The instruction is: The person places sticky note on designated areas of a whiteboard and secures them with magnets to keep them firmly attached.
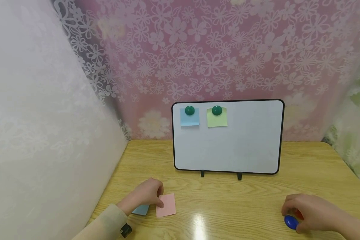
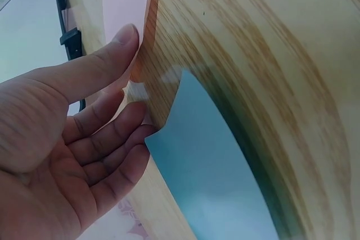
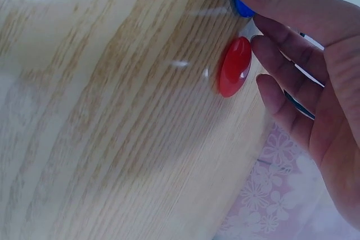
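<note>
My left hand point(image 1: 148, 192) pinches a pink sticky note point(image 1: 169, 206) at its edge, thumb on the near face. Beside those fingers, a light blue sticky note point(image 2: 202, 155) lies on the table, partly under the left hand in the head view. On the right, my right hand point(image 1: 313, 213) has its thumb and index finger around a blue round magnet point(image 1: 291, 222) at the table surface; the index fingertip is mostly hidden in the right wrist view. Just by the other fingers sits a red round magnet point(image 3: 235, 67), largely covered by the hand from above.
A whiteboard point(image 1: 252, 143) stands on black feet at the back of the wooden table point(image 1: 228, 203). Green magnets hold a blue note point(image 1: 190, 120) and a yellow-green note point(image 1: 217, 121) at its upper left. A pale wall or curtain point(image 1: 48, 116) borders the left side.
</note>
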### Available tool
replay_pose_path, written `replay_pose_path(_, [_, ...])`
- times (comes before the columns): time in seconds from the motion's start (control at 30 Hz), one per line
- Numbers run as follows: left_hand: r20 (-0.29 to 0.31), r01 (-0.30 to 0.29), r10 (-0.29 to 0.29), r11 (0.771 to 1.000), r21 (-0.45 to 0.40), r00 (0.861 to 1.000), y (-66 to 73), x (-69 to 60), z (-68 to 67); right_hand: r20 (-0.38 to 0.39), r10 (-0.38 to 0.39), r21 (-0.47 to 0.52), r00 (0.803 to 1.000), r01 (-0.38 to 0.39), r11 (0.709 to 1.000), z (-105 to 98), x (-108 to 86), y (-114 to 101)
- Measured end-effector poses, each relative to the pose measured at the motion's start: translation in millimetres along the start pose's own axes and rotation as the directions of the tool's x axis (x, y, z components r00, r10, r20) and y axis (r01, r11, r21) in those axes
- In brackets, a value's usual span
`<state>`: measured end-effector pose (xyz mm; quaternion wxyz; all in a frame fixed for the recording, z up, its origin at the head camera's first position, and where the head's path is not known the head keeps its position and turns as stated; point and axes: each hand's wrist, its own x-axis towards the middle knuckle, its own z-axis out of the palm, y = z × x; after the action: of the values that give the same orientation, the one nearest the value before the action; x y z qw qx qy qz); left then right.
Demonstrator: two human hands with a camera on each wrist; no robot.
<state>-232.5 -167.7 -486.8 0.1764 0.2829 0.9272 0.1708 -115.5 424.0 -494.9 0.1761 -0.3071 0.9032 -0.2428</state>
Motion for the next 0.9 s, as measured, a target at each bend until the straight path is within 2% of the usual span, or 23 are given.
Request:
replay_pose_path(0.27, [-0.022,-0.022,0.021,1.0,-0.01,1.0,1.1,0.8,0.1,0.001,0.019,-0.021,1.0,-0.019,1.0,-1.0,1.2,-1.9])
replay_pose_path(0.5, [-0.031,-0.012,0.012,1.0,-0.006,0.999,2.1,2.1,1.3,-0.005,0.038,-0.023,0.999,-0.038,0.999,-1.4,1.4,-4.8])
replay_pose_path(0.9, [-0.042,-0.03,0.027,0.996,-0.081,0.999,1.6,-0.1,-1.0,-0.025,0.038,-0.038,0.999,-0.039,0.999,0.8,2.1,-5.1])
